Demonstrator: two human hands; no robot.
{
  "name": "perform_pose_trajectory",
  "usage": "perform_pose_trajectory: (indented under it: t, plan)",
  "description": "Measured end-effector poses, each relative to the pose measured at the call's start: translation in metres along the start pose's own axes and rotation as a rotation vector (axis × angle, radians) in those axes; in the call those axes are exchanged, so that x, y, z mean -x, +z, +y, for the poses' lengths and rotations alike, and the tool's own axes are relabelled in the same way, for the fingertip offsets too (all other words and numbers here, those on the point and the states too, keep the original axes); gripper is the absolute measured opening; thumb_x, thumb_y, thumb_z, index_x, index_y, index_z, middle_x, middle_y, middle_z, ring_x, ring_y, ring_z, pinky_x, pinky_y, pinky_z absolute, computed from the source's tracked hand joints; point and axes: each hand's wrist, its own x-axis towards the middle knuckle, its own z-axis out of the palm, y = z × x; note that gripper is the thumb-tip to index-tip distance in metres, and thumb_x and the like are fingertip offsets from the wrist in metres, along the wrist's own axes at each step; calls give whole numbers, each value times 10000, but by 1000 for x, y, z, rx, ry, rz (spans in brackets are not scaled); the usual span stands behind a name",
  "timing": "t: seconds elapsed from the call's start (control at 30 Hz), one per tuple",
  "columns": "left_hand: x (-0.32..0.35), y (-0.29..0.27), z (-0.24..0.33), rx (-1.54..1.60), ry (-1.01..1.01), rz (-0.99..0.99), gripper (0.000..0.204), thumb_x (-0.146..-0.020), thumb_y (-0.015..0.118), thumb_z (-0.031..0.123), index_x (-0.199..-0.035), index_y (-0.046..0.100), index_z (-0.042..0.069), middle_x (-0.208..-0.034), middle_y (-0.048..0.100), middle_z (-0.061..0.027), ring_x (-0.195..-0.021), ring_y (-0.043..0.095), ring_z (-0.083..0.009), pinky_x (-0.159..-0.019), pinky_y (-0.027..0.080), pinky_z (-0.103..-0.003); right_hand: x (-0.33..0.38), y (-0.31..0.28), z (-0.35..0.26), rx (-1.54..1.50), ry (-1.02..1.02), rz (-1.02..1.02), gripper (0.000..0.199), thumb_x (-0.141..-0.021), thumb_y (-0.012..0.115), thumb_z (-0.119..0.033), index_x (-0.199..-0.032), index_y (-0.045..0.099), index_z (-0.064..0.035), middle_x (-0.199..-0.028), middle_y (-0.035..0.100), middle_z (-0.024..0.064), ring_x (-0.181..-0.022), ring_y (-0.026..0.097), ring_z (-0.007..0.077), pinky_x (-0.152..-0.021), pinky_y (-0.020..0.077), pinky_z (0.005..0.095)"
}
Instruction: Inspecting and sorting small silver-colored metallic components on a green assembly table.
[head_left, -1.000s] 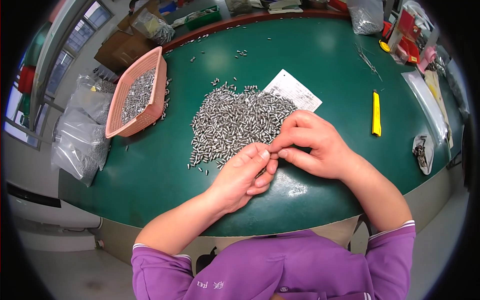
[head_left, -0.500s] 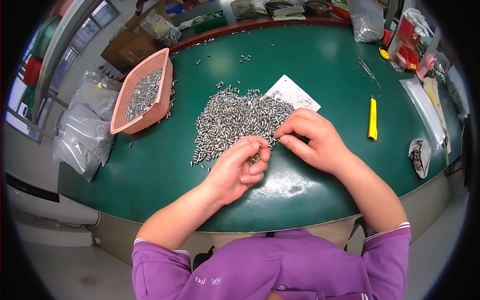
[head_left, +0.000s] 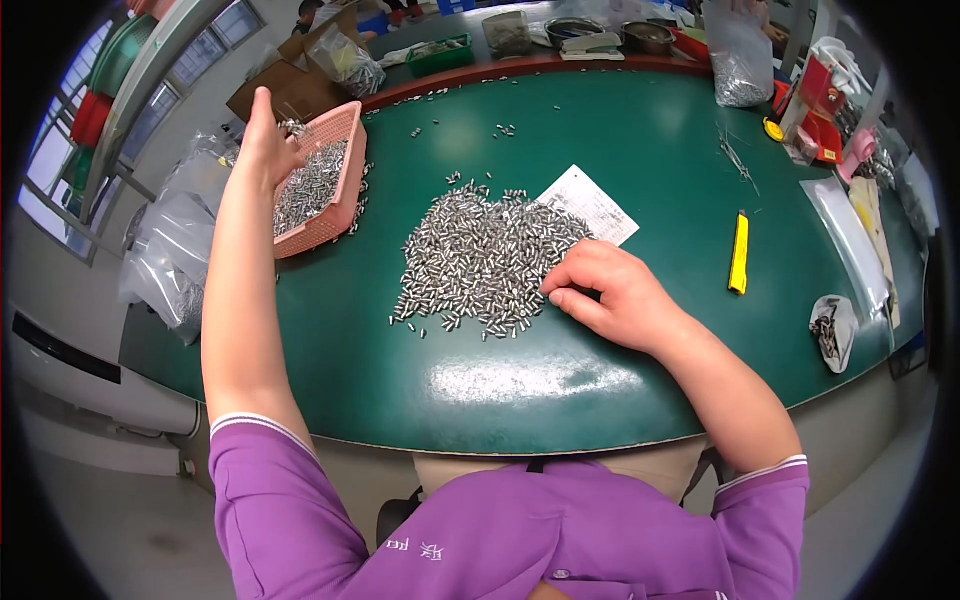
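A heap of small silver metal pins (head_left: 480,255) lies in the middle of the green table (head_left: 560,380). My right hand (head_left: 605,295) rests at the heap's right edge, fingertips curled down onto a few pins. My left hand (head_left: 265,140) is stretched out far to the left, open above the pink plastic basket (head_left: 335,215) that holds more of the same pins; several small pins show in the air just by its fingers. A white paper sheet (head_left: 590,203) lies partly under the heap's far right side.
A yellow utility knife (head_left: 738,253) lies to the right of my right hand. Clear plastic bags (head_left: 165,260) hang off the table's left edge. A bag of metal parts (head_left: 738,75), red tools and trays stand along the far and right rim. Stray pins dot the far table.
My left hand has left the heap and swung up and left to the pink basket, opening over it. My right hand stayed at the heap's right edge.
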Motion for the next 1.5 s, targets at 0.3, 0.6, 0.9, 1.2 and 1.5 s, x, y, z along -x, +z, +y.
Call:
perform_pose_trajectory:
  t: [0.3, 0.6, 0.9, 1.2, 1.5]
  plan:
    - [45, -10, -78, -276, 375, -20, 589, -977, 465, 453, -1385, 415, 31, -1401, 430, -111, -1314, 402, -239, -1073, 318, -408, 2, -2, 7, 91, 104, 120, 125, -808, 658, -66, -932, 662, -80, -863, 609, 65, -820, 608, 235, -717, 502, 347]
    - [181, 67, -115, -934, 942, -602, 536, -804, 668, 130, -1296, 483, 26, -1276, 495, -191, -1269, 416, -367, -1084, 329, -450, 4, -9, 14, 316, 278, 135, 178, -802, 656, -57, -977, 662, -90, -949, 613, 61, -949, 591, 255, -818, 496, 366]
    - [190, 89, -135, -1056, 879, -767, 528, -809, 676, 188, -1264, 500, -15, -1351, 442, -180, -1304, 374, -363, -1078, 320, -471, 6, -3, 14, 276, 223, 99, 207, -766, 650, -54, -972, 671, -53, -946, 621, 112, -949, 599, 320, -844, 493, 411]
    - [211, 87, -137, -1076, 874, -849, 521, -792, 688, 169, -1254, 518, -1, -1366, 442, -162, -1319, 371, -352, -1069, 337, -472, 9, 1, 13, 190, 166, 37, 207, -760, 667, -5, -958, 673, -62, -927, 631, 90, -882, 625, 294, -772, 518, 374]
    - [223, 83, -124, -882, 920, -749, 496, -756, 677, 73, -1227, 528, 19, -1345, 420, -188, -1285, 379, -392, -1055, 335, -487, 3, -3, 4, 2, 133, 49, 172, -797, 652, 27, -950, 667, -48, -915, 652, 86, -853, 654, 251, -738, 528, 327]
